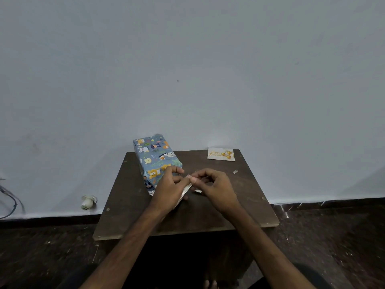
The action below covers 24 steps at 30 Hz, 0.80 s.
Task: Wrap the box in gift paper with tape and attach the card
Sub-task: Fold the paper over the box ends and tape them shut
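The box [155, 158], wrapped in blue animal-print paper, lies on the left part of the small dark brown table [187, 215]. A white Happy Birthday card [221, 154] with gold balloons rests at the table's far right corner. My left hand [169, 189] holds a pale tape roll [185, 192], seen edge-on, just right of the box's near end. My right hand [214, 188] pinches the tape's end at the roll, its fingertips touching those of my left hand. The hands hide most of the roll.
A small paper scrap [235, 171] lies on the table right of my hands. The table stands against a pale wall. On the wall at left are a small white fitting [88, 202] and some cables [9, 203]. Dark floor surrounds the table.
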Motion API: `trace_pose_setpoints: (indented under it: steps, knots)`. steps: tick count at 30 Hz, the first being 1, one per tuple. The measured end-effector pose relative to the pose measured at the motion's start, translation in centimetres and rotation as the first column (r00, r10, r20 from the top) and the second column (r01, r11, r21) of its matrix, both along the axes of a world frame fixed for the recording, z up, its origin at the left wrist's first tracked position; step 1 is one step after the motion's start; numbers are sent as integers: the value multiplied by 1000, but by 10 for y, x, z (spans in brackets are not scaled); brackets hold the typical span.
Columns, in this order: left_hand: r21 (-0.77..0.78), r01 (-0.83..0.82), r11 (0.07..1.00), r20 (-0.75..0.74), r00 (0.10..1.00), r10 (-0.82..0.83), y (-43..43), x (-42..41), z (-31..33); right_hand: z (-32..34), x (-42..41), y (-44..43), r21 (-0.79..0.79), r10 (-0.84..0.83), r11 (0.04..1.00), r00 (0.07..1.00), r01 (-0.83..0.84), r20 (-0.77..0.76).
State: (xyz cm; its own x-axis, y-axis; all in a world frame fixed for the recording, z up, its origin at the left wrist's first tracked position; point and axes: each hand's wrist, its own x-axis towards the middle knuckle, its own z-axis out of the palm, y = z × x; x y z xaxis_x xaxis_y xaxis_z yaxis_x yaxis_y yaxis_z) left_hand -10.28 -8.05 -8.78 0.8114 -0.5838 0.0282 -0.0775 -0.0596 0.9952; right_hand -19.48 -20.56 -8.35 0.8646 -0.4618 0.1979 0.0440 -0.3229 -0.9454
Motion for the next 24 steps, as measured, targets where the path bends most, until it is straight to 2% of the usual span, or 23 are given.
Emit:
trace_pose_setpoints:
  steps: [4, 8, 12, 14, 16, 18, 21, 24]
  knots:
    - [-56, 72, 996, -70, 995, -75, 6, 1, 7, 1, 7, -2, 180, 58, 982, 998, -64, 40]
    - [-66, 137, 988, -74, 987, -142, 14, 2, 15, 3, 12, 3, 245, 101, 963, 993, -112, 57]
    - [-118, 104, 988, -106, 987, -117, 15, 2, 16, 4, 14, 5, 253, 68, 962, 989, -100, 132]
    - [-178, 63, 982, -179, 979, -95, 14, 1, 17, 5, 13, 7, 129, 39, 990, 982, -64, 183]
    - [-253, -1, 968, -286, 955, -74, 14, -2, 20, 6, 11, 8, -161, 39, 987, 960, 6, 276]
    - [-312, -60, 948, -396, 916, -72, 12, -5, 21, 8, 10, 8, -439, 100, 895, 928, 74, 359]
    - [-393, -110, 913, -512, 851, -118, 12, -2, 21, 8, 6, 8, -589, 148, 800, 915, 111, 374]
    - [-521, -200, 830, -594, 783, -184, 9, 3, 33, 0, -4, 10, -741, 210, 670, 946, 45, 247]
